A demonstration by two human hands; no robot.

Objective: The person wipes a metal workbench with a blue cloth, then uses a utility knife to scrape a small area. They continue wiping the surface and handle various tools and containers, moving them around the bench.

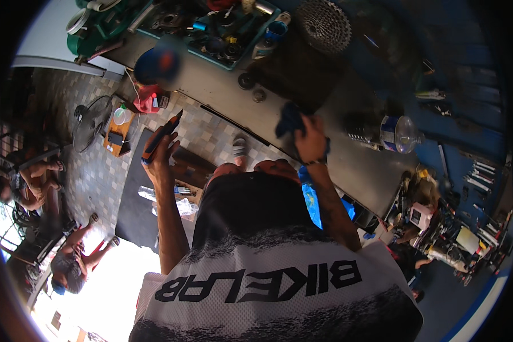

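Dark-blue cloth (289,121) was in the curled grip of the right hand (310,142) near the front edge of the surface (211,82), the left hand (161,158) clasped one orange-and-black tool (164,131), and one lettered line crossed the shirt (256,242).

My left hand (161,151) holds a pointed orange-and-black tool (165,130), slanted, tip toward the desk's (211,91) near edge. A crumpled dark-blue cloth (289,118) bunches at my right hand's (310,142) fingers, inside that edge.
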